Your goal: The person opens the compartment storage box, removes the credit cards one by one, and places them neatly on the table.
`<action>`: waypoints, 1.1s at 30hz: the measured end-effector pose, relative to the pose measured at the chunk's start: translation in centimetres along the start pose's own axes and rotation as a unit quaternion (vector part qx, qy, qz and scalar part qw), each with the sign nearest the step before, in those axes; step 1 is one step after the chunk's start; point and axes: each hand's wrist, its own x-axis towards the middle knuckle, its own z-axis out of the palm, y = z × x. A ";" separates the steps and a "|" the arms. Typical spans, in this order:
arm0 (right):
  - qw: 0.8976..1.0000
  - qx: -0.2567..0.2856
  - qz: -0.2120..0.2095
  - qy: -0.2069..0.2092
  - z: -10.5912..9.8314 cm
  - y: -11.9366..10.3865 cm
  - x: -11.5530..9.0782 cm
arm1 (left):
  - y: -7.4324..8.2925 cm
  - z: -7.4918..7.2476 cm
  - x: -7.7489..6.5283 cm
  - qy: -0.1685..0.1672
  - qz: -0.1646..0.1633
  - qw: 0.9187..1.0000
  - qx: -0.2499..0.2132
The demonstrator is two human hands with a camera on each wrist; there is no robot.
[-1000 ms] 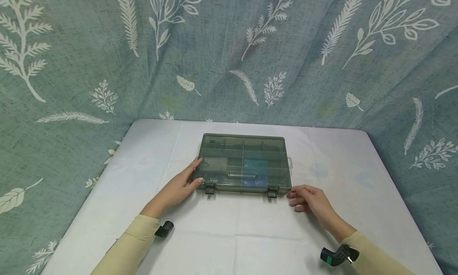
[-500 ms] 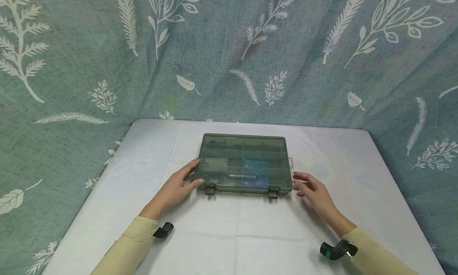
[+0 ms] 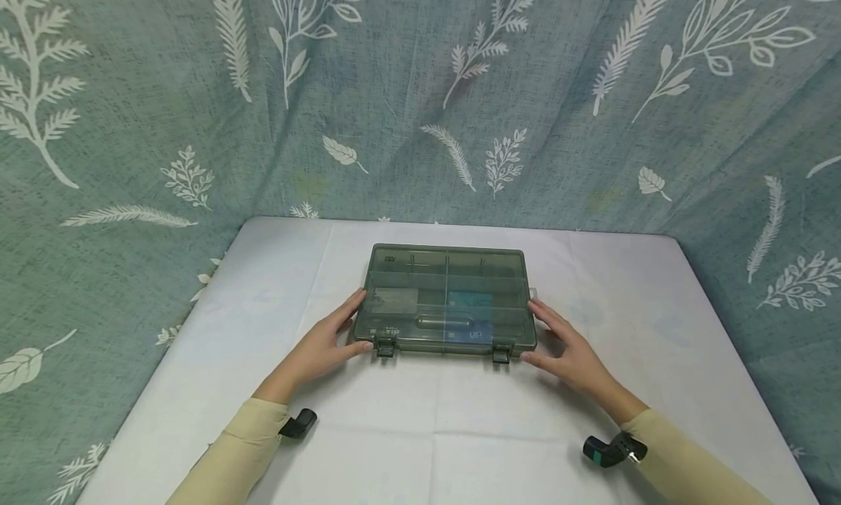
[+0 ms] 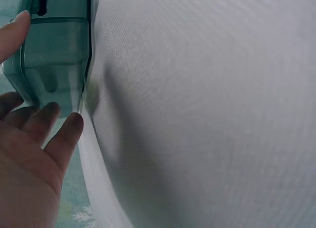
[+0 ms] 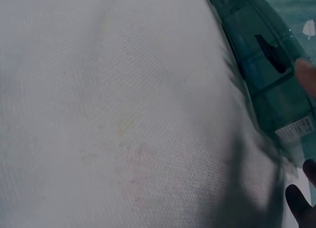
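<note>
A closed, translucent grey-green compartment box (image 3: 447, 301) lies flat in the middle of the white table (image 3: 420, 432), with two black latches on its near edge. Cards or labels show dimly through the lid. My left hand (image 3: 351, 322) rests against the box's left side, fingers straight, with the thumb at the near left corner. My right hand (image 3: 534, 331) lies against the right side in the same way, thumb by the near right corner. In the left wrist view the left hand (image 4: 29, 139) touches the box (image 4: 54, 45) corner. The right wrist view shows the box (image 5: 266, 55) and blurred fingertips (image 5: 308, 75).
A teal curtain with white leaf prints (image 3: 420, 103) hangs behind and beside the table. Black wrist-worn cameras sit at my left cuff (image 3: 298, 422) and right cuff (image 3: 607, 450). White cloth stretches around the box on all sides.
My right hand moved from the table off the box's near right corner up to its right side and now touches it. The left hand stayed on the left side.
</note>
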 end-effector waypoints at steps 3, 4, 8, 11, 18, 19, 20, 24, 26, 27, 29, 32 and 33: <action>1.000 -0.027 0.008 -0.005 0.1 -0.2 0.0 | -0.1 0.0 0.0 0.000 0.001 1.000 0.007; 0.999 -0.034 0.007 -0.004 0.1 -0.2 0.0 | -0.2 -0.1 0.0 -0.001 0.003 1.000 0.010; 0.999 -0.050 -0.002 -0.002 0.0 -0.5 0.1 | -0.2 -0.2 -0.1 -0.002 -0.001 1.000 0.017; 0.998 -0.064 -0.007 -0.001 -0.1 -0.7 0.1 | -0.3 -0.3 -0.1 -0.003 -0.006 1.000 0.018; 0.997 -0.079 -0.007 0.001 -0.3 -0.9 0.1 | -0.2 -0.3 -0.2 -0.002 -0.014 0.999 0.030; 0.997 -0.080 -0.008 0.001 -0.3 -0.9 0.1 | -0.2 -0.3 -0.2 -0.001 -0.016 0.999 0.031; 0.997 -0.081 -0.007 0.002 -0.3 -0.9 0.1 | -0.2 -0.4 -0.2 -0.001 -0.018 0.999 0.032; 0.997 -0.083 0.003 0.004 -0.4 -1.1 0.0 | 0.0 -0.4 -0.4 0.001 -0.025 0.999 0.029; 0.996 -0.084 0.010 0.005 -0.5 -1.3 0.0 | 0.1 -0.5 -0.4 0.001 -0.028 0.999 0.028; 0.996 -0.088 0.013 0.006 -0.5 -1.3 -0.1 | 0.2 -0.5 -0.5 0.001 -0.029 0.999 0.029; 0.996 -0.090 0.017 0.009 -0.6 -1.4 -0.1 | 0.3 -0.6 -0.5 0.001 -0.031 0.999 0.033; 0.996 -0.091 0.014 0.015 -0.7 -1.6 -0.2 | 0.4 -0.9 -0.7 0.005 -0.034 0.999 0.039; 0.996 -0.091 0.011 0.018 -0.7 -1.7 -0.2 | 0.5 -1.1 -0.8 0.007 -0.034 0.999 0.038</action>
